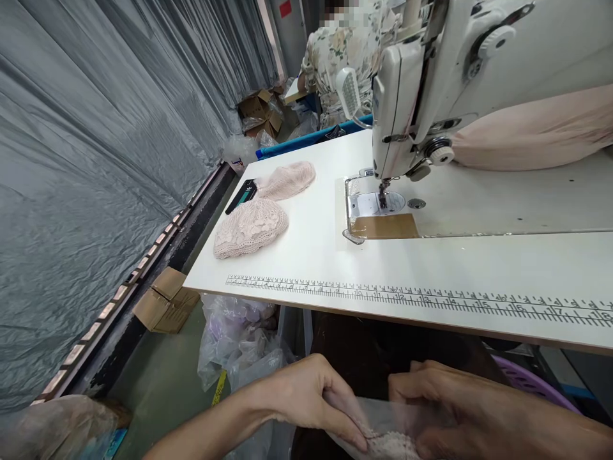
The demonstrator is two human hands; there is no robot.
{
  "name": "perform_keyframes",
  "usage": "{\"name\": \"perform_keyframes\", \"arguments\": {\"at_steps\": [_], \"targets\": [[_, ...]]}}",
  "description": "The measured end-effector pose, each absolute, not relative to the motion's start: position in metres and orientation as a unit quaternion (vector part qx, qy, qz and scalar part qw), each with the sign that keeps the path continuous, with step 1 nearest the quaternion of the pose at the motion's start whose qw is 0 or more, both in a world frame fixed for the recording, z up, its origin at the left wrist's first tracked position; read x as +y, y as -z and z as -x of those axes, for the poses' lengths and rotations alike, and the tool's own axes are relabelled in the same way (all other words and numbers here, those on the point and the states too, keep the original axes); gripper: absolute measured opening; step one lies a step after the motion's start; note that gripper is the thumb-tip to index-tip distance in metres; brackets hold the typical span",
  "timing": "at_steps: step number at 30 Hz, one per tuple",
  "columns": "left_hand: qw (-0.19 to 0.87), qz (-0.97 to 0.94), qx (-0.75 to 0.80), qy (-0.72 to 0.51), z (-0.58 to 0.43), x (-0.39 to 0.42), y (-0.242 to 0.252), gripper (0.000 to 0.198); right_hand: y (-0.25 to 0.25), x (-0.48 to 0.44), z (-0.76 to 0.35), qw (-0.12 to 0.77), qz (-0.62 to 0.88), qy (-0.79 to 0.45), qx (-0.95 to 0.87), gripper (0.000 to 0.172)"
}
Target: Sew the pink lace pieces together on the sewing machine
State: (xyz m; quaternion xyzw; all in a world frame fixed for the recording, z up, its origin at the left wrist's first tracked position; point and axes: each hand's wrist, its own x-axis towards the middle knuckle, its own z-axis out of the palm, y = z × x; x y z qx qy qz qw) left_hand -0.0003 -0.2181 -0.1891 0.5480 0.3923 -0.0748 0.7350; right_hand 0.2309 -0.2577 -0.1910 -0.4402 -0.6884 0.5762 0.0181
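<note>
Below the table's front edge, my left hand (318,393) pinches a pale pink lace piece (393,442) with sheer mesh along it. My right hand (445,406) is closed on the same lace piece, its fingers partly behind the mesh. On the table, a folded pale pink lace bundle (251,229) lies at the left, with a smoother pink cloth piece (290,179) behind it. A flat black and teal item (243,197) lies beside both. Farther from my hands, the sewing machine (400,108) stands over its needle plate (376,204).
A printed ruler (357,292) runs along the front of the white table (306,249). Pink fabric (536,134) lies behind the machine arm. Plastic bags (239,332) and a cardboard box (167,299) sit below left. A person in a floral top (340,54) is beyond.
</note>
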Motion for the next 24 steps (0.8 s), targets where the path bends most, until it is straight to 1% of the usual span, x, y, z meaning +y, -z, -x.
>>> {"name": "perform_keyframes", "arguments": {"at_steps": [3, 7, 12, 18, 22, 24], "targets": [[0.736, -0.542, 0.398, 0.080, 0.005, -0.218, 0.189, 0.031, 0.190, -0.257, -0.232, 0.021, 0.440, -0.575, -0.690, 0.012], [0.732, -0.531, 0.419, 0.078, 0.005, -0.218, 0.191, 0.025, 0.195, -0.257, -0.227, 0.067, 0.404, -0.563, -0.718, 0.018], [0.724, -0.540, 0.424, 0.072, 0.005, -0.220, 0.192, 0.020, 0.204, -0.261, -0.228, 0.117, 0.410, -0.558, -0.712, 0.018], [0.701, -0.571, 0.422, 0.074, 0.003, -0.222, 0.189, 0.023, 0.206, -0.261, -0.233, 0.132, 0.369, -0.614, -0.685, 0.017], [0.706, -0.563, 0.422, 0.077, 0.004, -0.222, 0.190, 0.026, 0.213, -0.258, -0.233, 0.139, 0.357, -0.643, -0.663, 0.010], [0.710, -0.562, 0.418, 0.074, 0.005, -0.222, 0.190, 0.026, 0.217, -0.257, -0.233, 0.149, 0.338, -0.672, -0.642, 0.016]]}}
